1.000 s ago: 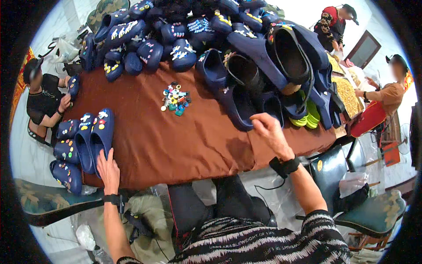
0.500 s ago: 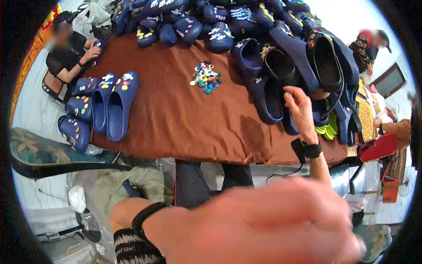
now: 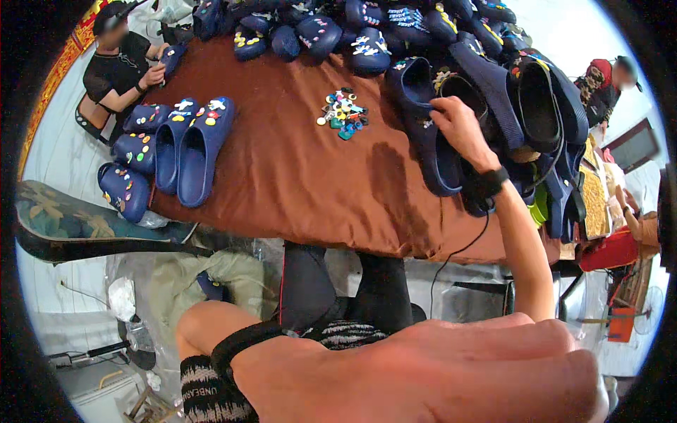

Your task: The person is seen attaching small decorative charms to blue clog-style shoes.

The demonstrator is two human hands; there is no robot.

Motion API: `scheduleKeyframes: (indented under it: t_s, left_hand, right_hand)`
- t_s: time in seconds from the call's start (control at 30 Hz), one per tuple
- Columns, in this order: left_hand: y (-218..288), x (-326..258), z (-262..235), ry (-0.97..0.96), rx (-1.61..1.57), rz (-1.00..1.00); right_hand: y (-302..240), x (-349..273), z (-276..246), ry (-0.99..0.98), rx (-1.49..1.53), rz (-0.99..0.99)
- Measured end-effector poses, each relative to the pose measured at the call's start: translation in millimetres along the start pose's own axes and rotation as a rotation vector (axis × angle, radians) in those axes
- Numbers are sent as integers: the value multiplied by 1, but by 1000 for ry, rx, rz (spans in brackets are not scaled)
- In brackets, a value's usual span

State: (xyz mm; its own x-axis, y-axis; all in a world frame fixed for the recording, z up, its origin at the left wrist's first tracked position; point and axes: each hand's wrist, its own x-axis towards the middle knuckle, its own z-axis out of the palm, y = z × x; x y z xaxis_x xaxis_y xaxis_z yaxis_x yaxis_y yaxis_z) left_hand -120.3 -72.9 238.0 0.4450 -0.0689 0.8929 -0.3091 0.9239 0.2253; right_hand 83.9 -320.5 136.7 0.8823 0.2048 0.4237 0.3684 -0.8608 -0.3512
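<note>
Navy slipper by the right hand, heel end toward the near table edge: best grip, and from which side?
Probably pinch the navy slipper by its heel rim, coming from the near left. That end points toward the near edge, with bare brown cloth to its left; other navy shoes crowd it beyond and to the right.

— How does the brown cloth in the middle look?
— It is wrinkled, with a soft shine.
— And the navy clogs at upper right?
— Matt, like foam plastic; the small charms at upper centre look glossier.
</note>
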Motion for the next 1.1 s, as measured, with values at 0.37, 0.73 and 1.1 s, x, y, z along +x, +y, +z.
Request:
scheduleKeyframes:
  t_s: [0.37,0.73,1.1]
  left_hand:
    - [63,8,-32,-1,228,-546]
    - [64,-56,-96,169,671,-842]
    - [40,-128,-159,398,978,-1053]
  right_hand:
    - [36,77,99,-175,-720,-33]
    - [39,79,103,87,-654,-105]
    - [-121,-84,26,152,-217,-76]
